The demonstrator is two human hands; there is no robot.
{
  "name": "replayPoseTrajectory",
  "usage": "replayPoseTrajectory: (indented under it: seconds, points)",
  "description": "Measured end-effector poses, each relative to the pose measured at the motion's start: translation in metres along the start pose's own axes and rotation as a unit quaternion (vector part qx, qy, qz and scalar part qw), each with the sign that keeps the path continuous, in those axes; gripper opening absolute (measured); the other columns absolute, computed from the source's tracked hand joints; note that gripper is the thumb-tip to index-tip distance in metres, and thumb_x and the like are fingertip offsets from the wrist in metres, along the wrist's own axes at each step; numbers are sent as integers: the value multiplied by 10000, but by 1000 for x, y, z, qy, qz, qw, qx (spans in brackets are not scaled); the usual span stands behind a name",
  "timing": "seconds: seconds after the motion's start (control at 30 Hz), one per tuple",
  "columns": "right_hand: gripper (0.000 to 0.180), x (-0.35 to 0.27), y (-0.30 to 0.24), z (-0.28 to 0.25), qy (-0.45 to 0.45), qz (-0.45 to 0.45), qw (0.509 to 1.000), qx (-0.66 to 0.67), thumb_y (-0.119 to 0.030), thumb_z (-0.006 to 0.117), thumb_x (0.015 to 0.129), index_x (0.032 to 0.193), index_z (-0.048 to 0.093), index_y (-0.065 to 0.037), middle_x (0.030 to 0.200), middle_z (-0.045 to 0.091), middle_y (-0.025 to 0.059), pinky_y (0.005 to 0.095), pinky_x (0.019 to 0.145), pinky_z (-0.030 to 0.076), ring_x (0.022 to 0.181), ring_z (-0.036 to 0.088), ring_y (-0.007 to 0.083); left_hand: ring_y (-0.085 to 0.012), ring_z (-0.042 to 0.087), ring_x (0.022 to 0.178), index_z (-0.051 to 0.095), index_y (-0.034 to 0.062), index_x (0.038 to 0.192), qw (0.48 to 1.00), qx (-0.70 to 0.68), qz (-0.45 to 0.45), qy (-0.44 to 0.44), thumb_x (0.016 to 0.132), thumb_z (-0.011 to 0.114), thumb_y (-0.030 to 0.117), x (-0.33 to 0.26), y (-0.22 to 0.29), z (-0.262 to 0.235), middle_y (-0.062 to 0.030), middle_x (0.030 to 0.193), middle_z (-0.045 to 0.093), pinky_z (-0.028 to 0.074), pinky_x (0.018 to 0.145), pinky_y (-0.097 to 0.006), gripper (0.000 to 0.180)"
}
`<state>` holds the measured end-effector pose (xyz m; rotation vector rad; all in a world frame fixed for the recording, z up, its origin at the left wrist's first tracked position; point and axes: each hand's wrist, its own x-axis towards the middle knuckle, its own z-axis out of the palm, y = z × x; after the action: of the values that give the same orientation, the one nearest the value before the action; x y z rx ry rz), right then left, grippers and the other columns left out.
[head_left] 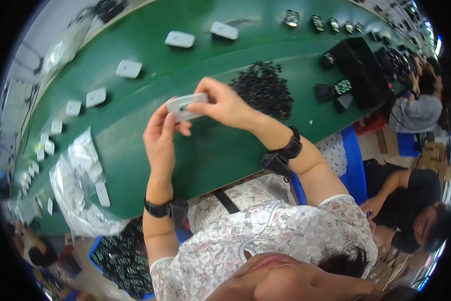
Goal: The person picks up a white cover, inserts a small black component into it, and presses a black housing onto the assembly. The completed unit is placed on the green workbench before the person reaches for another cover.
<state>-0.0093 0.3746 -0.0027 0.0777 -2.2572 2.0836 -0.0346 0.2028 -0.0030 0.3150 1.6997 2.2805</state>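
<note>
Between my hands, above the green bench, is a small white rectangular plastic casing (pixel 175 107) with rounded corners. My left hand (pixel 160 133) grips its left end, thumb below and fingers behind. My right hand (pixel 224 104) pinches the right end, and its thumb lies on the casing's face near a small dark spot. Whether that spot is a separate part or an opening, I cannot tell. Just beyond my right hand spreads a heap of small black parts (pixel 263 90).
Similar white casings (pixel 129 68) form a spaced row along the green bench (pixel 210 160). Clear plastic bags (pixel 75 185) lie at left beside a white piece (pixel 102 194). A black box (pixel 358 70) and circuit boards (pixel 292 18) are at right. Co-workers (pixel 406 205) sit nearby.
</note>
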Motion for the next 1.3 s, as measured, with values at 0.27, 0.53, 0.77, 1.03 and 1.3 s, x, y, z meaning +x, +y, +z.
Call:
replayPoseTrajectory:
  seconds: [0.27, 0.53, 0.77, 1.03, 1.3]
  points:
    - [439, 2, -37, -140, 258, -120, 772, -568, -502, 603, 791, 966, 587, -99, 872, 605, 55, 357, 649, 483, 757, 602, 241, -29, 397, 563, 594, 31, 883, 937, 347, 13, 43, 914, 522, 112, 22, -11, -69, 27, 679, 523, 313, 483, -193, 113]
    - [657, -45, -10, -268, 131, 366, 534, -751, -653, 483, 794, 1134, 598, -103, 1184, 511, 224, 398, 725, 523, 973, 596, 313, -92, 480, 620, 595, 19, 900, 853, 520, 50, 6, 917, 527, 156, 31, -13, -75, -42, 847, 523, 405, 570, -241, 154]
    - [379, -61, 3, -286, 271, 199, 716, -612, -178, 602, 785, 1148, 516, -109, 1031, 543, 176, 408, 699, 520, 825, 615, 273, -351, 504, 917, 440, -22, 1126, 690, 716, 106, 16, 783, 681, 349, -3, -1, -30, -173, 1004, 499, 441, 742, -431, 560]
    - [255, -75, -35, -50, -104, -136, 891, -421, -166, 587, 798, 1030, 549, -66, 1009, 588, 67, 331, 766, 429, 860, 563, 231, -373, 487, 972, 447, -30, 1194, 723, 659, 208, -15, 751, 676, 94, -15, -13, -50, -196, 1057, 527, 396, 850, -424, 515]
    - [369, -82, -12, -13, -100, -190, 825, -523, -187, 655, 755, 1089, 567, -56, 1048, 588, 67, 351, 792, 421, 924, 552, 234, -328, 502, 1039, 513, 62, 1185, 787, 561, 252, -46, 717, 651, -1, -23, -26, -69, -132, 1074, 564, 376, 913, -411, 493]
